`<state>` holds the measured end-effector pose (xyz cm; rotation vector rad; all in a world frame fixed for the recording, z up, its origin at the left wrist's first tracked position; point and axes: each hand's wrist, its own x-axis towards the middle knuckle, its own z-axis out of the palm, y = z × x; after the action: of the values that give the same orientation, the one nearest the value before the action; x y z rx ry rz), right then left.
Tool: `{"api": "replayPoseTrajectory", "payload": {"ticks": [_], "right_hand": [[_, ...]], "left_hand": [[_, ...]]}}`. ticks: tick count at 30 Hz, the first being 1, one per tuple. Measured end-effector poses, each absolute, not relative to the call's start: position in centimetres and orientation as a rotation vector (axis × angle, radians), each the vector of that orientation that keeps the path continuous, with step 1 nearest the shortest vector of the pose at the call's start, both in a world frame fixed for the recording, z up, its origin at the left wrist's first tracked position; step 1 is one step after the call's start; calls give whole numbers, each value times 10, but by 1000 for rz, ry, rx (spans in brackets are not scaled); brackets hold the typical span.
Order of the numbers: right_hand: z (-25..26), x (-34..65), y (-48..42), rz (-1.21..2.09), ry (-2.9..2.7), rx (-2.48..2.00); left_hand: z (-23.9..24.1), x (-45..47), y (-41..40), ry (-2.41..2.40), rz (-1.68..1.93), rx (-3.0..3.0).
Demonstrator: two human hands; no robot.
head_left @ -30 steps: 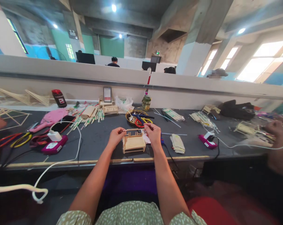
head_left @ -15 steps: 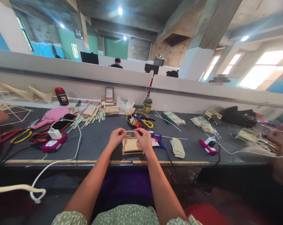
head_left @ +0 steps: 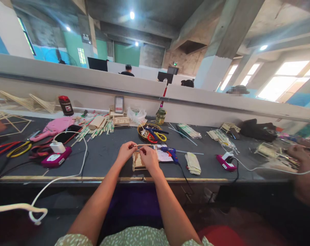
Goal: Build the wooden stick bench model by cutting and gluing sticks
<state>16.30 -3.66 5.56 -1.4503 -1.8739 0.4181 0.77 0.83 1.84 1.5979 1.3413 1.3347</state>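
A thin wooden stick lies level above a small slatted wooden model, its left end pinched by my left hand. My right hand is closed just below the stick, over the right side of the model, which it partly hides. What its fingertips grip, if anything, is too small to make out. Right of the model lie a white paper sheet and a blue glue gun. Behind my hands, scissors with red and yellow handles rest on a wicker basket.
A folded cloth lies to the right. Purple power strips with white cables stand on both sides. Stick bundles, a phone and a glass jar line the back. Another person's hand is at far right.
My right hand has moved left and down along the stick, baring its right end and the paper. My left hand still pinches the stick. The view has shifted slightly.
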Motion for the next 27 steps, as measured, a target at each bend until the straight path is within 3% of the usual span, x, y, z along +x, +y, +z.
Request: {"api": "replayPoseTrajectory", "payload": {"ticks": [20, 23, 27], "right_hand": [[51, 137, -33, 212, -1929, -1707], [59, 150, -48, 308, -1894, -1695], [65, 172, -64, 733, -1907, -1556]], "left_hand": [[32, 7, -9, 1167, 1370, 1328], [32, 8, -13, 1135, 1391, 1307], [28, 9, -16, 1178, 1510, 1251]]}}
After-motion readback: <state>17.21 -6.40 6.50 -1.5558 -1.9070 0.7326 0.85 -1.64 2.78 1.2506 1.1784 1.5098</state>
